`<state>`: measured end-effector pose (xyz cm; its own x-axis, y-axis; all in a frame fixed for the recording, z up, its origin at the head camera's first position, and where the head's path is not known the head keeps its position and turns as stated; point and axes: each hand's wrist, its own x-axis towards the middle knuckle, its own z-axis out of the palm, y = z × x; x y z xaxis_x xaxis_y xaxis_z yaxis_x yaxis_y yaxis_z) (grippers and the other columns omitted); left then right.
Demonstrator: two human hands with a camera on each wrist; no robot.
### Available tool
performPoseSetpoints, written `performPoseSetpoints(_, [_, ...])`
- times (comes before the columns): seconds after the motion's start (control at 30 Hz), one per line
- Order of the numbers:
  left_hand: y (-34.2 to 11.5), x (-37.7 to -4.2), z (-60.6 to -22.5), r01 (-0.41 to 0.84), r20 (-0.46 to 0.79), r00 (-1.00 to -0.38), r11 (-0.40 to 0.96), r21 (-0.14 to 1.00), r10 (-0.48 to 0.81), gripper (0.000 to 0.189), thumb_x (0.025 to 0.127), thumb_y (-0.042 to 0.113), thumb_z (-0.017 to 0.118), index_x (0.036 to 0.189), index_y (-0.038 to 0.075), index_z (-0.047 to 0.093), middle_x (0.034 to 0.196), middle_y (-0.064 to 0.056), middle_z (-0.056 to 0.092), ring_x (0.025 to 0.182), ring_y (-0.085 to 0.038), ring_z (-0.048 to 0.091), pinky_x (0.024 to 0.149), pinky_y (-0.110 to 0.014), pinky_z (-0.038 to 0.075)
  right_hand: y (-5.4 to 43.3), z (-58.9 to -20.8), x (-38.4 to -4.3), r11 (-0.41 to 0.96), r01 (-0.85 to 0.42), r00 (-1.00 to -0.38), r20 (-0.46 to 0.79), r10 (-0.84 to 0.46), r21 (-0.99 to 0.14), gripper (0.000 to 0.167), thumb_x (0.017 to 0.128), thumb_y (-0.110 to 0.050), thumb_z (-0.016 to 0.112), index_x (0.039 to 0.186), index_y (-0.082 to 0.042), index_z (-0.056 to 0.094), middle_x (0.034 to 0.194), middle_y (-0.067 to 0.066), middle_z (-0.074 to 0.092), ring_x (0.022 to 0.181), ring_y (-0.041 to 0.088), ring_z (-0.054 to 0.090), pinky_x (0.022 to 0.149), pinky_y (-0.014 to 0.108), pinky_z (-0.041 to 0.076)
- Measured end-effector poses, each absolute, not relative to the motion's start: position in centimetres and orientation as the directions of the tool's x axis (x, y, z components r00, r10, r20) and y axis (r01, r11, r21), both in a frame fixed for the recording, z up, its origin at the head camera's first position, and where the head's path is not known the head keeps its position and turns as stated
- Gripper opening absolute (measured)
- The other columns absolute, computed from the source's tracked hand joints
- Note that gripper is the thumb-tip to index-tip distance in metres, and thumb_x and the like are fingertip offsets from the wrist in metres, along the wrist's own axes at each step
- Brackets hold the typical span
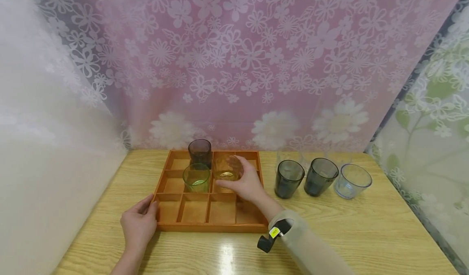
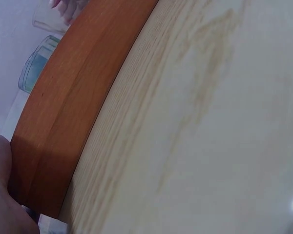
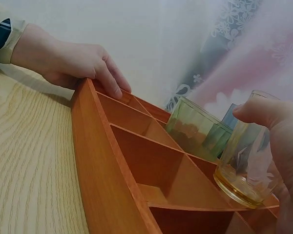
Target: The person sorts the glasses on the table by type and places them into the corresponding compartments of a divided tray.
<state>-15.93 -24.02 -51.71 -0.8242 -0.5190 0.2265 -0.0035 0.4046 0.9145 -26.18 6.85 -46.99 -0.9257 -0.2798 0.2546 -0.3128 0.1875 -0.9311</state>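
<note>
A wooden divided tray (image 1: 212, 228) lies on the table. My left hand (image 1: 138, 226) grips its left side near the front corner, with fingers over the rim in the right wrist view. My right hand (image 1: 250, 182) holds an amber glass (image 3: 241, 170) between thumb and fingers, over the tray's middle and back compartments; whether its base touches the tray I cannot tell. Just left of it, a green glass (image 1: 196, 180) stands in the tray's middle row. Behind that, a dark purple glass (image 1: 200, 152) stands in the back row.
Right of the tray stand two dark grey glasses (image 1: 288, 180) and a pale bluish glass (image 1: 351, 182). Several faint clear glasses (image 1: 289, 155) stand behind them. A floral curtain (image 1: 234, 63) hangs along the table's back edge.
</note>
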Motion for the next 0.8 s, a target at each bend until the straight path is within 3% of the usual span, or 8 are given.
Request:
performPoseSetpoints(0.33, [-24.0,-15.9,-51.8,0.001,0.226,-0.826,0.399,0.917,-0.516,0.025,0.097,-0.003,0.072,0.121,-0.008,0.075,0.115,-0.024,0.074,0.106,-0.033,0.071,0.072,-0.008,0.053,6.2,-47.6,-26.4,0.150,-0.311,-0.922,0.260,-0.287,-0.939,0.080,0.080,-0.013,0.096,0.147,-0.006,0.054,0.146,0.016,0.059,0.137,0.031,0.054,0.116,0.045,0.043])
performPoseSetpoints(0.57, [-24.0,-15.9,-51.9,0.002,0.232,-0.824,0.408,0.913,-0.516,0.024,0.097,-0.002,0.072,0.121,-0.008,0.076,0.114,-0.024,0.075,0.104,-0.031,0.071,0.072,-0.008,0.053,6.6,-48.5,-26.5,0.198,-0.302,-0.917,0.228,-0.326,-0.933,0.085,0.078,-0.014,0.097,0.149,-0.004,0.051,0.145,0.020,0.059,0.134,0.032,0.057,0.112,0.047,0.048])
performPoseSetpoints(0.63, [-24.1,-16.0,-51.9,0.004,0.235,-0.824,0.410,0.912,-0.516,0.024,0.097,-0.002,0.072,0.120,-0.008,0.076,0.114,-0.024,0.075,0.102,-0.025,0.072,0.072,-0.008,0.053,6.7,-48.5,-26.6,0.236,-0.315,-0.914,0.226,-0.338,-0.919,0.089,0.076,-0.017,0.098,0.150,-0.002,0.050,0.145,0.019,0.060,0.132,0.030,0.058,0.111,0.047,0.049])
performPoseSetpoints(0.8, [-24.2,-16.1,-52.0,0.012,0.240,-0.822,0.405,0.914,-0.517,0.024,0.097,-0.002,0.073,0.120,-0.008,0.076,0.114,-0.024,0.075,0.091,0.006,0.067,0.072,-0.009,0.054,6.9,-48.4,-26.9,0.335,-0.346,-0.909,0.225,-0.351,-0.876,0.093,0.074,-0.022,0.100,0.151,-0.002,0.051,0.144,0.017,0.062,0.129,0.029,0.059,0.107,0.047,0.051])
